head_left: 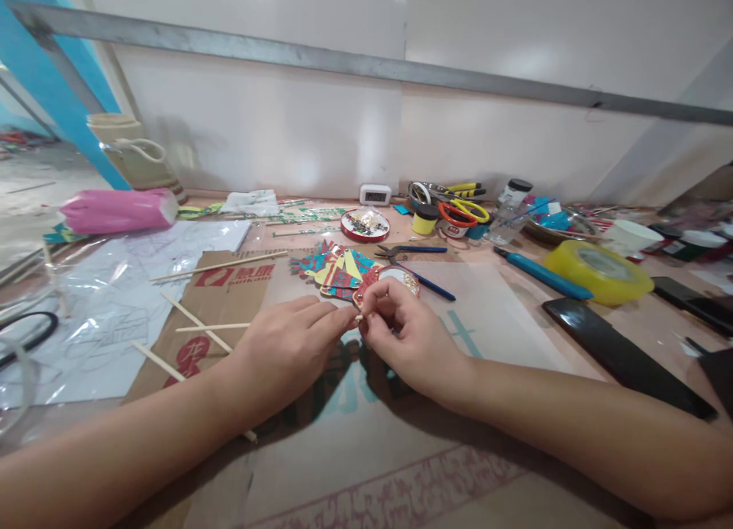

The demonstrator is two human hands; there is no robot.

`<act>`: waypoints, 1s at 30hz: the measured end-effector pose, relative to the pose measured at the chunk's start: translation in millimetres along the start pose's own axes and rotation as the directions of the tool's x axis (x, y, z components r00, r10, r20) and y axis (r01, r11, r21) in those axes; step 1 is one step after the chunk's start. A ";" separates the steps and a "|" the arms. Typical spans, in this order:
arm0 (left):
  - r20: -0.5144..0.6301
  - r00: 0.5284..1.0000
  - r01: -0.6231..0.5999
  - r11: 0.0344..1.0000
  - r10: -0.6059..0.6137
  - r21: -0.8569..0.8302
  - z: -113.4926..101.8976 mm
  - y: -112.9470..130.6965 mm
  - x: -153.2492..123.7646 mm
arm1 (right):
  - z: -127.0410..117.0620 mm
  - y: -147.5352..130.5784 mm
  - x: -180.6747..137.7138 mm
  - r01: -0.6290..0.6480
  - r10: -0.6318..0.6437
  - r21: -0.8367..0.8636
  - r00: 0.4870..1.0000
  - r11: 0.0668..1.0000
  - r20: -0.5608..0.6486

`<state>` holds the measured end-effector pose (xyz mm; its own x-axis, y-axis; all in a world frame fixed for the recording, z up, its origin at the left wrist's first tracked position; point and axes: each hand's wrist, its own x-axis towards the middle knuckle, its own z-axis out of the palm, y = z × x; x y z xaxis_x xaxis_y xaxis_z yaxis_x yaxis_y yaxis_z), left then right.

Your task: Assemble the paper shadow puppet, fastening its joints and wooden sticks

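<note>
My left hand (286, 346) is closed, back upward, around a thin wooden stick (211, 328). The stick comes out on the left side of that hand, and its pale tip shows between both hands' fingertips. My right hand (409, 338) pinches with thumb and forefinger at this tip; whether a tiny piece is also in the pinch cannot be made out. Just beyond the fingers lie painted cut-out pieces (337, 273) in red, yellow and blue, joined by small fasteners. Behind my right hand are a small round dish (408, 277) of tiny bits and blue-handled pliers (421, 266).
More sticks (214, 266) lie on the cardboard (240, 285) at left, near drawing sheets (114, 330). A lid of beads (365, 225), a small clock (375, 195) and pots (424, 220) line the back. Yellow tape (598, 271), a blue cutter (541, 273) and a dark phone-like object (624, 357) sit right.
</note>
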<state>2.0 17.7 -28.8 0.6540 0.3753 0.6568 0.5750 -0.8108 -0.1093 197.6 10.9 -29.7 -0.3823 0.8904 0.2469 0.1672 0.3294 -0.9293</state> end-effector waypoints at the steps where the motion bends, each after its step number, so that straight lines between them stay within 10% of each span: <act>1: 0.010 1.000 -0.014 1.000 0.014 0.010 0.2 -1.1 -0.5 | 0.5 -0.7 0.4 -0.019 0.019 0.035 1.000 0.999 -0.001; 8: 0.026 0.998 0.063 0.996 -0.065 0.069 0.7 -2.7 4.7 | -3.6 -9.1 4.1 -0.105 0.099 0.111 0.994 0.988 0.056; 17: 0.080 0.990 0.105 0.989 -0.113 0.101 -2.7 -0.7 6.0 | -9.8 -2.5 2.3 0.197 -0.177 -0.199 0.977 0.960 0.117; 30: 0.089 0.993 0.072 0.996 -0.076 0.044 -2.4 2.7 5.0 | -8.9 -0.6 2.8 0.173 -0.146 -0.336 0.984 0.926 0.104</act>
<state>5.6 16.3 -23.9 0.6496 0.4740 0.5944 0.6419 -0.7609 -0.0947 204.5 16.0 -26.0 -0.4955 0.7950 0.3500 0.3936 0.5647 -0.7254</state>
